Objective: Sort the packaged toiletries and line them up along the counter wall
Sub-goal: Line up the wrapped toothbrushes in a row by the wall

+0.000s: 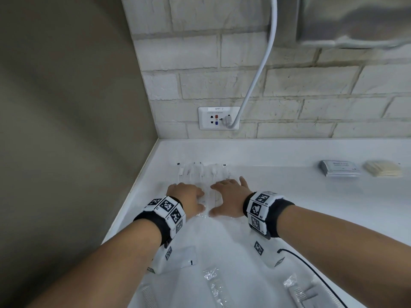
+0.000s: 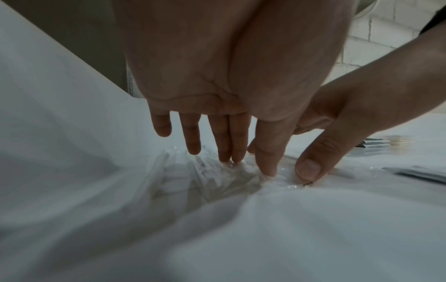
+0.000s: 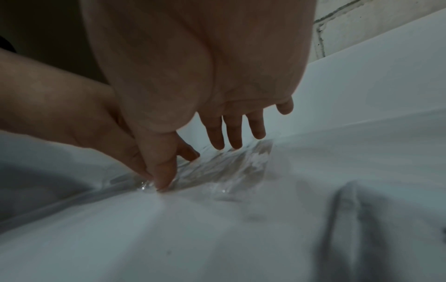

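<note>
A fanned pile of clear plastic packets (image 1: 205, 174) with white toiletries inside lies by the counter's left corner, short of the brick wall. My left hand (image 1: 193, 196) and right hand (image 1: 224, 196) lie side by side on its near end. In the left wrist view the straight fingers (image 2: 226, 148) touch the crinkled clear packets (image 2: 193, 181), and the thumb presses beside them. The right wrist view has my right fingers (image 3: 226, 137) straight over the clear packets (image 3: 229, 167), thumb tip down on the near edge. Neither hand curls round anything.
A stack of grey sachets (image 1: 339, 168) and a beige stack (image 1: 383, 168) sit by the wall at right. Nearer me lie a white sachet (image 1: 186, 256), a clear packet (image 1: 214, 283), a comb (image 1: 149, 294) and a wrapped brush (image 1: 298, 292). A cable (image 1: 255, 81) hangs from the wall socket (image 1: 219, 117).
</note>
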Motion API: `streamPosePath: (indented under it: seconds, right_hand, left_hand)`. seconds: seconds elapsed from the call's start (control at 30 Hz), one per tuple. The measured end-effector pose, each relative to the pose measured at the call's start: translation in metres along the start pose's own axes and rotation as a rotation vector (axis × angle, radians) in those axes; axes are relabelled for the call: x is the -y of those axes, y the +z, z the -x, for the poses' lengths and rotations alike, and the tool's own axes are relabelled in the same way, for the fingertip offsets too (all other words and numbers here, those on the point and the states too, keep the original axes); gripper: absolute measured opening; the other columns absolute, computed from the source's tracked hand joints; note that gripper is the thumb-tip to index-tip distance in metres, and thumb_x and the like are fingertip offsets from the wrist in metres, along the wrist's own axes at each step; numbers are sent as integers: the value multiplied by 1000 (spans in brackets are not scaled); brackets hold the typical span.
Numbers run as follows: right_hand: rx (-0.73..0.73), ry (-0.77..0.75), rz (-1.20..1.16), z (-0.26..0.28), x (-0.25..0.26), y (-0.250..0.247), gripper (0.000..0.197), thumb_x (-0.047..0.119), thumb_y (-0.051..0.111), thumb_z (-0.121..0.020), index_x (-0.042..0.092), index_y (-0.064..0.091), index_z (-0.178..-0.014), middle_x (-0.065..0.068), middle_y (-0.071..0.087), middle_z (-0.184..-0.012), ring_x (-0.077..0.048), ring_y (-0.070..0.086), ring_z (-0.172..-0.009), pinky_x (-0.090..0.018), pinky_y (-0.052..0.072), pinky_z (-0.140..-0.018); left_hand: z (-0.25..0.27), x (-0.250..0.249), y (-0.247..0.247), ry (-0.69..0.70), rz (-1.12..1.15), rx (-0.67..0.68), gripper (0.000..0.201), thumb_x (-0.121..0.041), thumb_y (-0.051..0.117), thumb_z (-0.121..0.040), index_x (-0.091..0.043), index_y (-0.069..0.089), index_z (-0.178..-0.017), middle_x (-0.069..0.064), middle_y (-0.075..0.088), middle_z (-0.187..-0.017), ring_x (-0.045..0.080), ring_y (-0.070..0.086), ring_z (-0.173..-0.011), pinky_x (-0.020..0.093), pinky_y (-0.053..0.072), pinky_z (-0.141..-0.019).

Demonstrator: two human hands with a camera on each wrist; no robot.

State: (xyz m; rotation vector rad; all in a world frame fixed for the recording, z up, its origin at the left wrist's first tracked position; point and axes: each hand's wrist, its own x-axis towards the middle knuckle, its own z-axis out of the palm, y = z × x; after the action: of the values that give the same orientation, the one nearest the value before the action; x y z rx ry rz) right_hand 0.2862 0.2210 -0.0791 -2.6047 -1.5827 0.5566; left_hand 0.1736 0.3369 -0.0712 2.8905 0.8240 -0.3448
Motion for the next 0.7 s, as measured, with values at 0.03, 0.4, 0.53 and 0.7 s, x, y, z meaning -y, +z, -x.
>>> streamPosePath:
  seconds: [0.03,0.4,0.53,0.7]
  right_hand:
    - [-4,3,-2,0,0,0,90,62,60,-78,26,22,-152,2,23,-159,-23,10,-150,-54,-6,-119]
    - [13,11,-24,1,-3,1,88,60,58,-80,27,20,-152,4,20,-160,-22,6,-150,-53,-9,-119]
    - [3,4,-34,4,-4,1,89,62,56,-81,27,18,-153,4,16,-162,-22,4,-151,-52,-8,-119]
    - [-88,23,-97,16,-10,-6,82,57,57,-82,26,24,-151,0,22,-159,-25,19,-146,-47,16,-119]
  left_hand:
    - [-1,0,0,3,-7,3,48,-43,57,-89,-33,53,-136,-7,59,-134,19,52,-125,31,32,-108]
    - [-6,3,2,2,-29,37,52,-44,55,-90,-35,47,-140,-10,48,-146,17,41,-136,37,17,-115]
    - [-4,2,-1,-3,-3,21,55,-45,56,-88,-34,46,-141,-10,47,-147,17,40,-137,36,17,-115]
    - [1,-1,-3,12,70,-45,58,-48,57,-87,-34,45,-142,-9,48,-146,17,40,-137,33,20,-114]
